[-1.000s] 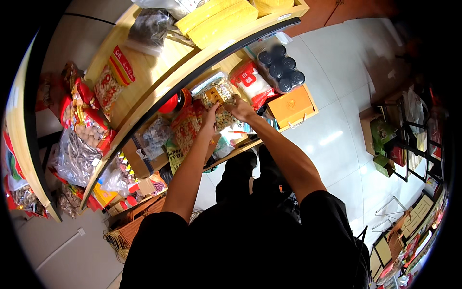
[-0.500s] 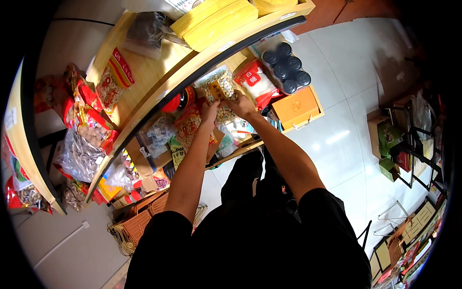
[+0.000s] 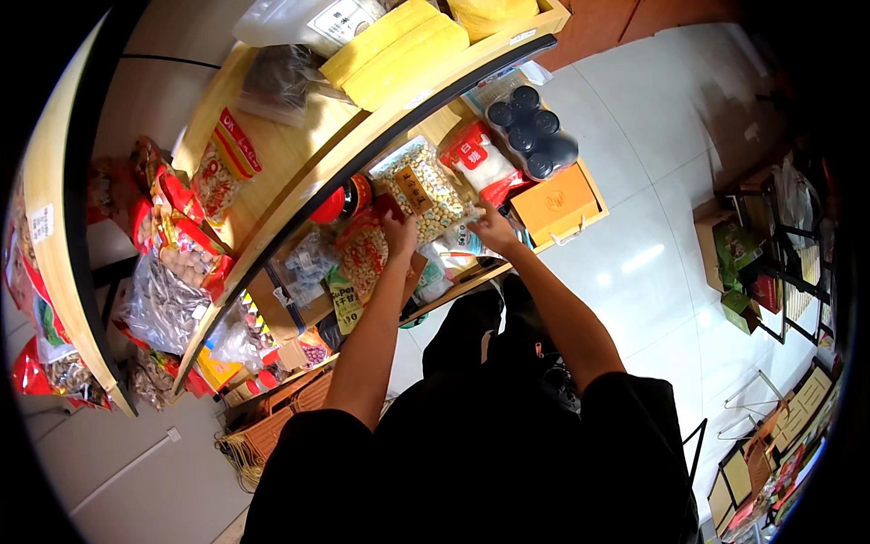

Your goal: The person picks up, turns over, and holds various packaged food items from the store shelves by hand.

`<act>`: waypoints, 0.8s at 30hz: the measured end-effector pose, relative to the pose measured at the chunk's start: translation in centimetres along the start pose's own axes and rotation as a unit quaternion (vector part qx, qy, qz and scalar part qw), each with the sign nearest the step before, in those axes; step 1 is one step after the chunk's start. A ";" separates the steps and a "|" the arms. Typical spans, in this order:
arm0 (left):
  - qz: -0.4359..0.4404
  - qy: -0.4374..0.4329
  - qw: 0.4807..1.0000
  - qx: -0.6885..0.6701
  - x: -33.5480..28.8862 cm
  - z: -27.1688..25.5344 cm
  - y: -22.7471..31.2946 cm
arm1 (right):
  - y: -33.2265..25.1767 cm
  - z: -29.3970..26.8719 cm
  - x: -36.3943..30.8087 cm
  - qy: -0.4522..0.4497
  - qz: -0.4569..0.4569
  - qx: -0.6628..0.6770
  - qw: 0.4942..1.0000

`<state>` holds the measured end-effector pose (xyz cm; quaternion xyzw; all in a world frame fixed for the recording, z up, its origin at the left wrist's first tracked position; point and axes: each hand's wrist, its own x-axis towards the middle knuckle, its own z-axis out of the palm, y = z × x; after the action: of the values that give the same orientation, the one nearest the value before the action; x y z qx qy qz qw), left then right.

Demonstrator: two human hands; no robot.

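Observation:
A clear plastic bag of pale round seeds [image 3: 441,201] with a brown label lies tilted on the lower shelf. My left hand [image 3: 400,236] is at its lower left edge, fingers curled against the plastic. At the bag's lower right corner, my right hand [image 3: 495,230] pinches the edge. Just past the bag is a red-and-white bag of white sugar [image 3: 480,156]. Left of my left hand lie a red-printed bag of peanuts [image 3: 361,254] and a jar with a red lid [image 3: 328,207].
An orange box [image 3: 556,207] and a shrink-wrapped pack of dark-capped bottles [image 3: 530,136] stand at the shelf's right end. Above, the upper shelf's dark curved edge [image 3: 362,154] overhangs, bearing yellow packs [image 3: 399,56]. Bagged dried goods [image 3: 172,295] fill the left side.
My hands have moved apart, from the middle of the seed bag to its lower left edge and lower right corner. More of the bag's front and label now shows.

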<state>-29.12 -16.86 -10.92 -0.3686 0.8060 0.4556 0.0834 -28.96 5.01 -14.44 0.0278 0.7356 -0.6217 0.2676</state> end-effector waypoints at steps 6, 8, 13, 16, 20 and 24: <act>0.105 -0.077 0.991 0.034 -7.4 -0.6 -3.5 | 10.8 -7.7 -9.3 -0.007 0.091 0.050 0.995; 0.074 -0.171 0.982 0.038 -10.0 -0.6 -5.1 | 15.0 -11.2 -12.4 0.010 0.136 0.094 0.986; 0.095 -0.334 0.934 0.084 -15.0 -2.3 -7.9 | 16.2 -13.2 -14.5 0.140 0.235 0.020 0.962; 0.132 -0.371 0.914 0.091 -16.5 -4.0 -5.2 | 14.8 -12.1 -12.1 0.128 0.206 0.036 0.970; 0.167 -0.321 0.929 0.077 -15.6 -7.3 -1.9 | 9.9 -8.0 -7.6 0.020 0.045 0.053 0.997; 0.246 -0.203 0.944 0.082 -15.8 -16.3 8.6 | -1.0 -4.2 -6.6 -0.054 -0.066 -0.163 0.983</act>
<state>-20.30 -19.00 11.60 -0.0503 0.8722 0.4595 0.1600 -25.18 10.60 -10.35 -0.0989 0.8118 -0.5102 0.2664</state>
